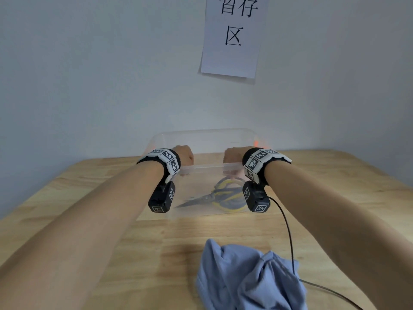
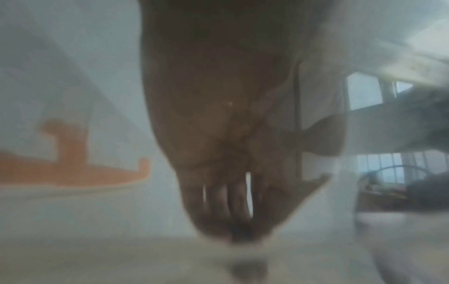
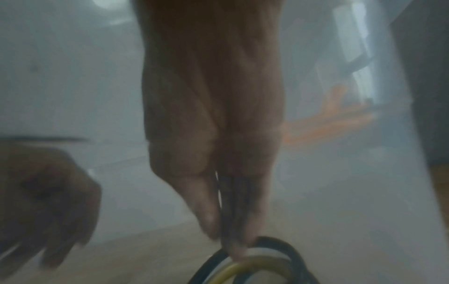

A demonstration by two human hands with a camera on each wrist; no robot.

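A clear plastic bin (image 1: 207, 133) stands on the wooden table (image 1: 89, 198) by the wall. Scissors (image 1: 214, 196) with yellow and black handles lie on its floor, blades pointing left. Both hands reach down into the bin over its near rim. My right hand (image 1: 232, 154) points its fingers down, and in the right wrist view the right hand (image 3: 226, 236) pinches the top of a scissors handle loop (image 3: 267, 263) between thumb and fingertips. My left hand (image 1: 184, 154) is at the bin's left side. In its own view, the left hand (image 2: 230, 221) hangs fingers down, close together, holding nothing.
An orange latch (image 1: 256, 143) sits on the bin's far right corner. A crumpled light blue cloth (image 1: 245, 276) lies on the table near me. A black cable (image 1: 288, 231) runs from the right wrist across the table. A paper sign (image 1: 232, 36) hangs on the wall.
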